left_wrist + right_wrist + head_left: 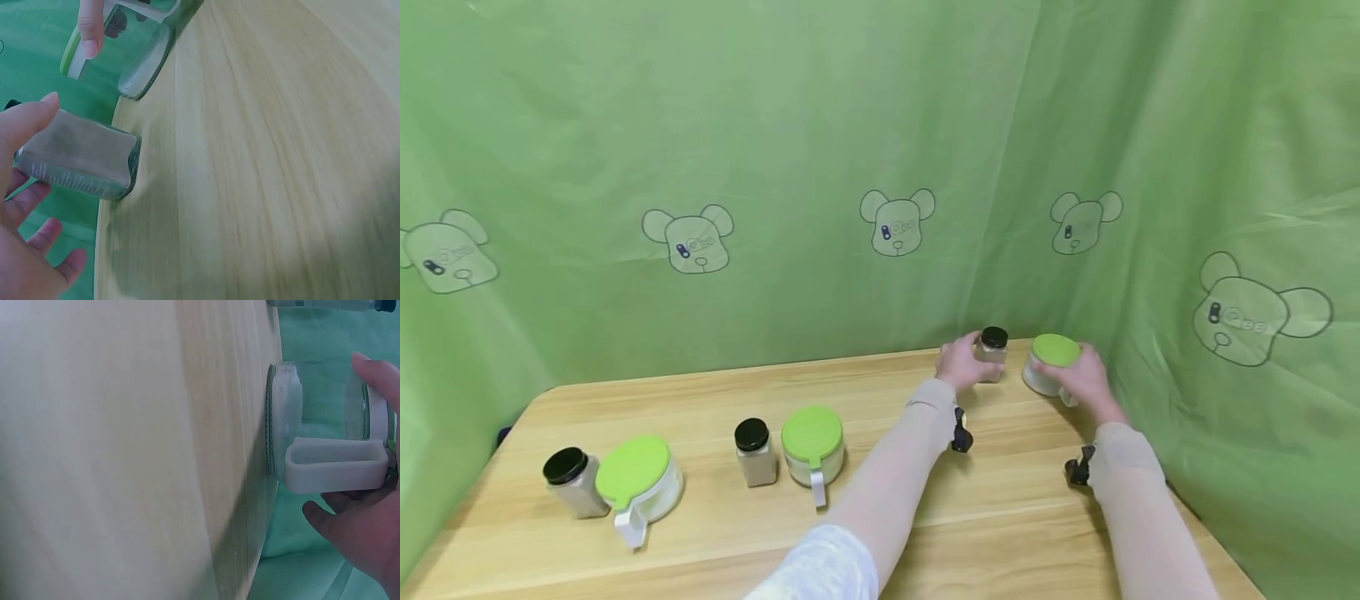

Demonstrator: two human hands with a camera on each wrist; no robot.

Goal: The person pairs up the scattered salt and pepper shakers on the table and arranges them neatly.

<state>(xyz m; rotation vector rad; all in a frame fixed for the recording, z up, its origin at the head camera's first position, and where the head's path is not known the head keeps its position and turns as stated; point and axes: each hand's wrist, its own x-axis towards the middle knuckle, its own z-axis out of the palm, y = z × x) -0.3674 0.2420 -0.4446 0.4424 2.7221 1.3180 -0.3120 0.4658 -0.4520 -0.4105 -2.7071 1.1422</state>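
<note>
At the back right of the table, my left hand point(959, 363) holds a square clear spice jar point(991, 353) with a black lid. In the left wrist view, the thumb lies along one side of this spice jar point(81, 153) and a finger reaches behind it. Just to its right, my right hand point(1085, 377) grips a round glass seasoning jar point(1041, 381) with a green lid near its top. The right wrist view shows this jar's white handle point(337, 465) and pale contents at its bottom; the thumb is by the lid rim. Both jars look upright.
A second black-lidded jar point(757, 454) and green-lidded jar point(812, 442) stand mid-table. Another black-lidded jar point(578, 485) and green-lidded jar point(643, 479) stand close together at the left. Green curtain point(820, 167) hangs behind the wooden table point(700, 533) and along its right side.
</note>
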